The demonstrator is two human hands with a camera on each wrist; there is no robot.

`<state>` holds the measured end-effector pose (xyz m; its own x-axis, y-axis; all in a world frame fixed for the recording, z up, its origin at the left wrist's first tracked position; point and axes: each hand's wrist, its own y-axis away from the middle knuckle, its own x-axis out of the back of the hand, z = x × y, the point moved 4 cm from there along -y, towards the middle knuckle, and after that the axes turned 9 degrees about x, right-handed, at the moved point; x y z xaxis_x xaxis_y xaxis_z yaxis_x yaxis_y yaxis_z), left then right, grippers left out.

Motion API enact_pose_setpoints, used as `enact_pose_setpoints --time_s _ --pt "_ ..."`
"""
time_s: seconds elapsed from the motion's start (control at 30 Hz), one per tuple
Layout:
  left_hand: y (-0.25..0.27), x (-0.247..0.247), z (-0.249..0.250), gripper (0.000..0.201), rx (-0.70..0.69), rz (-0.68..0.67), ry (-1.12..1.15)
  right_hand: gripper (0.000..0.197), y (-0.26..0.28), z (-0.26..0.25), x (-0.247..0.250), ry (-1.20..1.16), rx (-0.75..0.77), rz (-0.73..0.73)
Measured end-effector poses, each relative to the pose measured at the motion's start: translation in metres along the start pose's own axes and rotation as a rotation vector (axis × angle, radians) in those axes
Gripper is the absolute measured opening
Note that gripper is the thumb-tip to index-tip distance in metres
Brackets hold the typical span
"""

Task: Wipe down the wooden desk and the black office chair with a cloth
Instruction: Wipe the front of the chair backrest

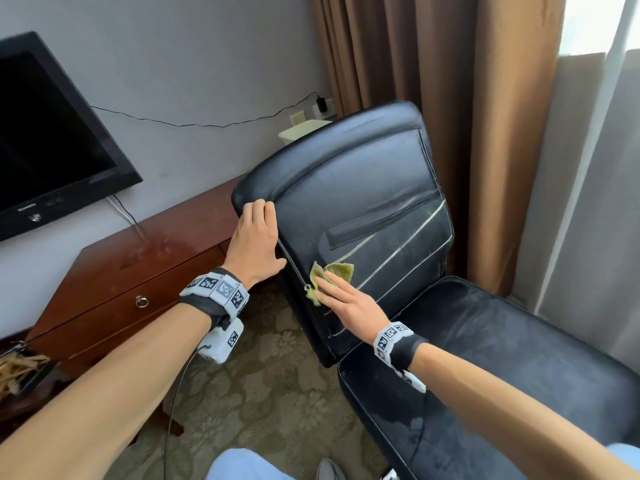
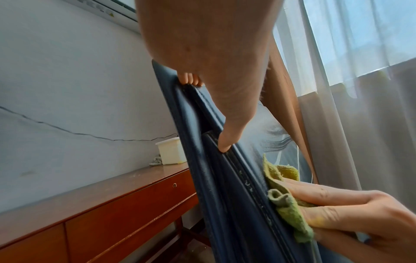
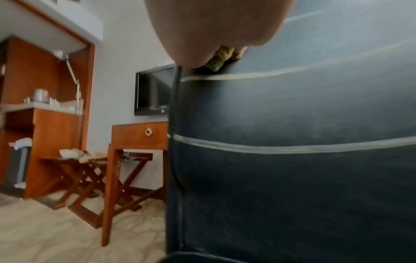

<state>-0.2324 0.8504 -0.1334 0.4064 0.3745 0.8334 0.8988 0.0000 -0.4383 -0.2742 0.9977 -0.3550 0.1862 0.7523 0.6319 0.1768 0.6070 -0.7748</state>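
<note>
Head view: black office chair (image 1: 349,209) stands turned with its backrest next to the wooden desk (image 1: 145,271), seat toward the brown curtain (image 1: 450,98). Left hand (image 1: 254,242) grips the backrest's side edge near the top corner, fingers wrapped behind the edge, thumb lying along the front. Right hand (image 1: 346,296) lies flat, fingers straight, and presses a green cloth (image 1: 329,277) against the lower backrest, close to its left seam. Cloth is crumpled; part sticks out past the fingertips. Pale lines run slantwise across the leather to the right of the cloth. Both wrists carry bands with black-and-white marker squares. A wall-mounted television (image 1: 52,133) hangs above the surface; a white box (image 1: 301,130) sits at the surface's far end behind the chair. Patterned carpet (image 1: 270,393) below.

Left wrist view: left hand (image 2: 209,53) fills the top centre, fingertips (image 2: 190,79) curled over the chair's edge, thumb tip pressed on a piping seam. The chair (image 2: 213,178) is seen edge-on. Right hand (image 2: 337,213) enters at lower right, fingers extended on the cloth (image 2: 286,204), which lies bunched against the leather. Desk (image 2: 90,204) with drawer front runs along the lower left; white box (image 2: 171,151) on its far end; sheer curtain (image 2: 360,89) at right.

Right wrist view: blurred. Heel of the right hand (image 3: 220,26) covers the top; a bit of cloth (image 3: 219,60) shows beneath it, against the chair back (image 3: 292,160). Finger posture cannot be told here. Desk (image 3: 139,135) with ring pull and television (image 3: 153,90) at left, folding wooden stand (image 3: 90,178) beside them
</note>
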Motion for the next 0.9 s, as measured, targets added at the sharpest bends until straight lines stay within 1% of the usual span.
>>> enact_pose_setpoints --time_s 0.07,0.1,0.17,0.23,0.3,0.4,0.43,0.5,0.57,0.6,0.67,0.77,0.9 --pt "0.0 -0.001 0.002 0.1 0.0 0.007 -0.007 0.06 0.01 0.019 0.012 0.037 0.015 -0.018" --pt "0.0 -0.001 0.002 0.099 0.004 0.009 0.0 0.062 0.009 0.032 0.021 0.058 -0.016 -0.007" --pt "-0.001 -0.003 0.003 0.098 0.008 0.011 0.012 0.068 0.003 0.068 0.042 0.095 -0.148 0.06" --pt "-0.003 -0.004 0.003 0.098 0.01 0.008 0.016 0.067 -0.003 0.112 0.066 0.116 -0.294 0.141" --pt "-0.004 -0.005 0.002 0.099 0.012 0.006 0.016 0.062 -0.009 0.156 0.088 0.127 -0.376 0.181" --pt "-0.007 -0.007 0.002 0.101 0.013 0.004 0.011 0.057 -0.01 0.211 0.118 0.184 -0.412 0.209" --pt "-0.008 -0.007 0.002 0.101 0.012 0.006 0.01 0.054 -0.009 0.224 0.129 0.204 -0.455 0.249" --pt "-0.008 -0.008 0.002 0.1 0.011 0.009 0.005 0.051 -0.004 0.242 0.148 0.226 -0.627 0.36" --pt "-0.007 -0.009 0.002 0.1 0.015 0.007 0.004 0.05 0.0 0.249 0.154 0.185 -0.792 0.422" --pt "-0.007 -0.009 0.002 0.1 0.016 0.004 0.004 0.048 -0.001 0.247 0.151 0.151 -0.833 0.445" --pt "-0.008 -0.01 0.001 0.1 0.017 0.008 -0.001 0.045 -0.01 0.234 0.139 0.084 -0.851 0.488" --pt "-0.008 -0.009 0.001 0.101 0.015 0.01 0.003 0.051 -0.038 0.197 0.115 0.02 -0.797 0.499" --pt "-0.007 -0.006 0.001 0.102 0.023 0.007 0.015 0.052 -0.082 0.12 0.079 0.01 -0.576 0.478"
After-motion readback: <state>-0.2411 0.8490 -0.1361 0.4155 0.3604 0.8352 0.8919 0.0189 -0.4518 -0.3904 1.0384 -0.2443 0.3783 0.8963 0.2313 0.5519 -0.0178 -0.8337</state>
